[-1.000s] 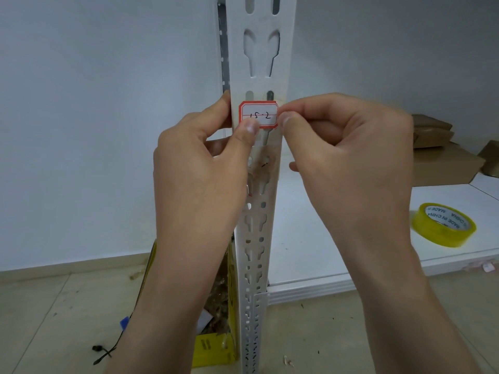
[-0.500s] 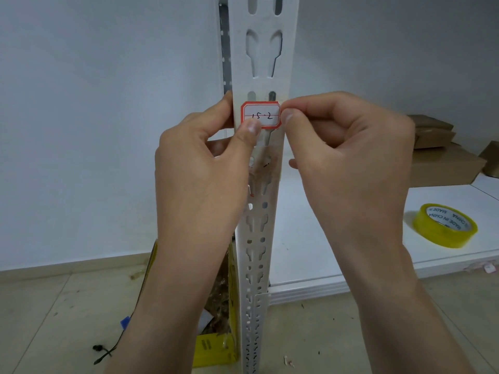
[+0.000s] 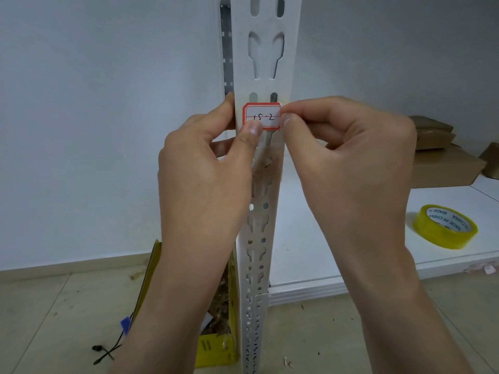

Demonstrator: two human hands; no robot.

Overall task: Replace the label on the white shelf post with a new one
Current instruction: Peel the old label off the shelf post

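Observation:
A white perforated shelf post [image 3: 266, 49] stands upright in the middle of the view. A small white label with a red border [image 3: 263, 114], handwritten "15-2", lies against its front face. My left hand [image 3: 205, 168] holds the label's lower left corner with the thumb, its index finger behind the post's left edge. My right hand [image 3: 348, 157] pinches the label's right edge between thumb and index finger. Just below the label the post shows brownish sticky residue [image 3: 266, 168].
A yellow roll of tape [image 3: 445, 225] lies on the low white shelf [image 3: 324, 265] at right. Brown cardboard boxes [image 3: 442, 160] sit further back on it. A yellow box of scraps [image 3: 213, 344] stands on the floor left of the post, beside a black cord [image 3: 105, 352].
Both hands keep their hold on the label against the post. The view has shifted very slightly; the label's place on the post looks the same.

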